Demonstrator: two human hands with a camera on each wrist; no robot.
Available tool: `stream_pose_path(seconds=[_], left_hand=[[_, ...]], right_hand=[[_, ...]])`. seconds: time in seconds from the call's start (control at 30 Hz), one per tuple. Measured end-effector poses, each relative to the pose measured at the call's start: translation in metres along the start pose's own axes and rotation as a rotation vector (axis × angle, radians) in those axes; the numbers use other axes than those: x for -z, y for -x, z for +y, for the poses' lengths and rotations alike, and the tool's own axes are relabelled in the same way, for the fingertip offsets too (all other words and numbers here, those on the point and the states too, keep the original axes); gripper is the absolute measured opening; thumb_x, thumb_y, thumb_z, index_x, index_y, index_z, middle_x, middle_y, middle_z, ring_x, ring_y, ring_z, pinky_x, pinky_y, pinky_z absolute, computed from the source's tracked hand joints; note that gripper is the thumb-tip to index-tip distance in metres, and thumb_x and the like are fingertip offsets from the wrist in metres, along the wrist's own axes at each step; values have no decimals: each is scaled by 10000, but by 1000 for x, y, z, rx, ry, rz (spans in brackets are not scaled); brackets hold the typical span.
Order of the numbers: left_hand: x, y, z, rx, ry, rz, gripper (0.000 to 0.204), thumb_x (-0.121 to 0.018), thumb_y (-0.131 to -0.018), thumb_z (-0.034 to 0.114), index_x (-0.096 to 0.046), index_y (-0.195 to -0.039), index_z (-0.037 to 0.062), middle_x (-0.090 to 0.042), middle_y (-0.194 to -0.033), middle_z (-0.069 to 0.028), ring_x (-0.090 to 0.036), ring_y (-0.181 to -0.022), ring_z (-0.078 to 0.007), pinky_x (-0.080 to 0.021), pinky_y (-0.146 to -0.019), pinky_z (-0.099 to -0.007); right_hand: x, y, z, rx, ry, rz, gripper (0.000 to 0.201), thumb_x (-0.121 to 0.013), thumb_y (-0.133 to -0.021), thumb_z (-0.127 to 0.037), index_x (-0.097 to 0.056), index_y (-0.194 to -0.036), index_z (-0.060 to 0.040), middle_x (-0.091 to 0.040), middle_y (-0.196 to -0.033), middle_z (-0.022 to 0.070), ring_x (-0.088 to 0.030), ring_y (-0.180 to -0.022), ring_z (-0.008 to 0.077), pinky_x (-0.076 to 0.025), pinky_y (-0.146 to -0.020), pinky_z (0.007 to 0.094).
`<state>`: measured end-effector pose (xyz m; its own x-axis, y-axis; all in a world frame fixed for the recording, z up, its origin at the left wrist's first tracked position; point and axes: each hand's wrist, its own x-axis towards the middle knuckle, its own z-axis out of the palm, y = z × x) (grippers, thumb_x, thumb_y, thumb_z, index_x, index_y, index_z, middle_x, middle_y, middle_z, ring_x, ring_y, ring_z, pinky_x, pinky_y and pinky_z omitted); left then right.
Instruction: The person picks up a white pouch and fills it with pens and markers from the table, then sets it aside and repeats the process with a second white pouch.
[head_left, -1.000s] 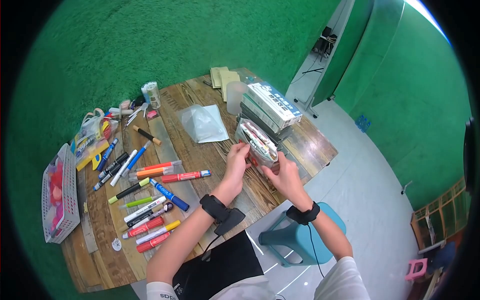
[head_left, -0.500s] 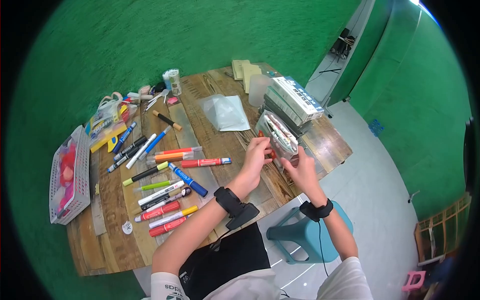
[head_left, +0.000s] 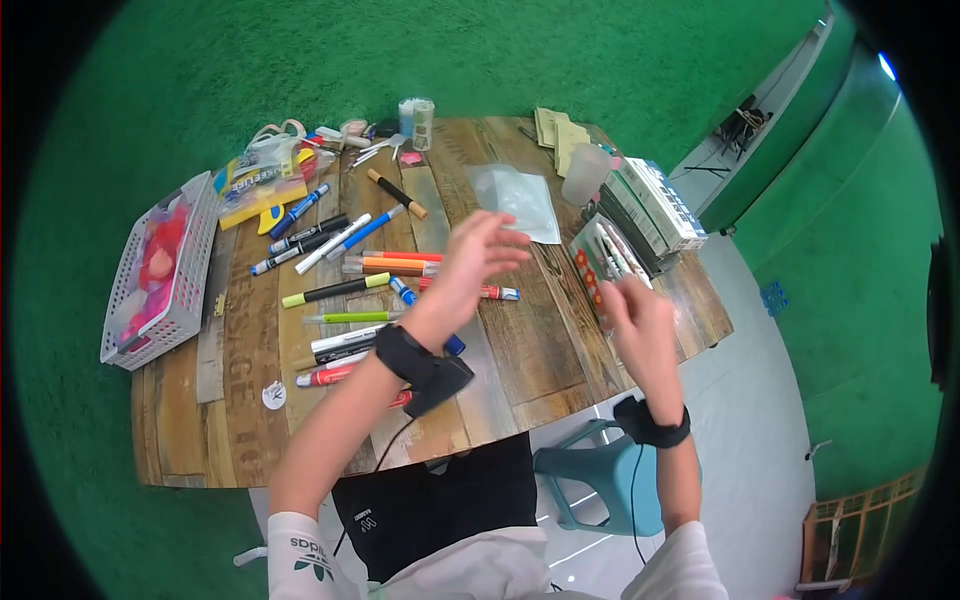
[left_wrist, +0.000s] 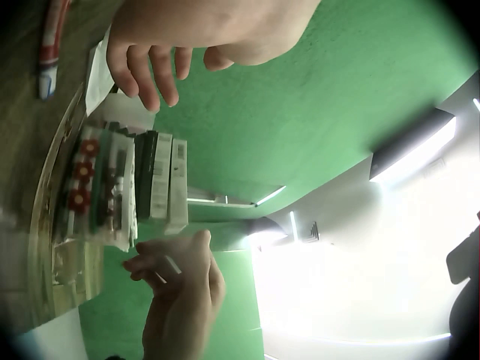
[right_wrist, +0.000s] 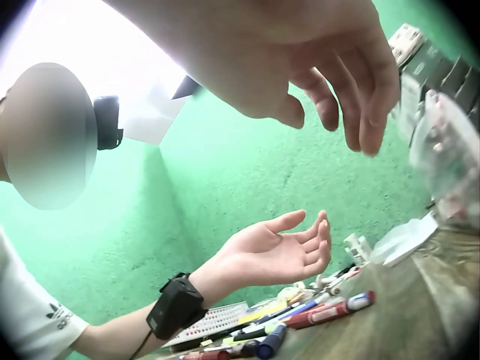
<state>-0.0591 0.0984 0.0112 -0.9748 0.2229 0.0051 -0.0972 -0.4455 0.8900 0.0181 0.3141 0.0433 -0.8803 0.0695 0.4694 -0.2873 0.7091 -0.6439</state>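
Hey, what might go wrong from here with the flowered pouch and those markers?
The flowered pouch stands unheld beside the boxes, so a brush from the nearby right hand might tip it. The markers lie loose on the table, so a low sweep of the left hand might set some rolling.
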Motion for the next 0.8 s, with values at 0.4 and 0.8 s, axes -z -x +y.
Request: stream_pose_path(seconds=[0.4,0.8], left_hand=[[142,75,108,-734,-686,224,229,-515,-982,185,-573,-1102,-2,-626,-888,-69,-623,-808,-148,-508,-782,-305],[150,109,91,-1265,-953,572,320,-487,-915,168,-583,-686,-35,-513,-554,-79,-499,-500,-171,-351,-492,-287]], right_hand=[[-153,-124,21,239,525,-40,330,-679,-848,-297,-619,-940,14,-653,-829,245,-655,-737,426,-537,-650,505],[-194,-144,56,88,623,-25,413,-749,-771,-240,-577,-1035,28,-659,-936,246,-651,-868,428,-545,-731,480]])
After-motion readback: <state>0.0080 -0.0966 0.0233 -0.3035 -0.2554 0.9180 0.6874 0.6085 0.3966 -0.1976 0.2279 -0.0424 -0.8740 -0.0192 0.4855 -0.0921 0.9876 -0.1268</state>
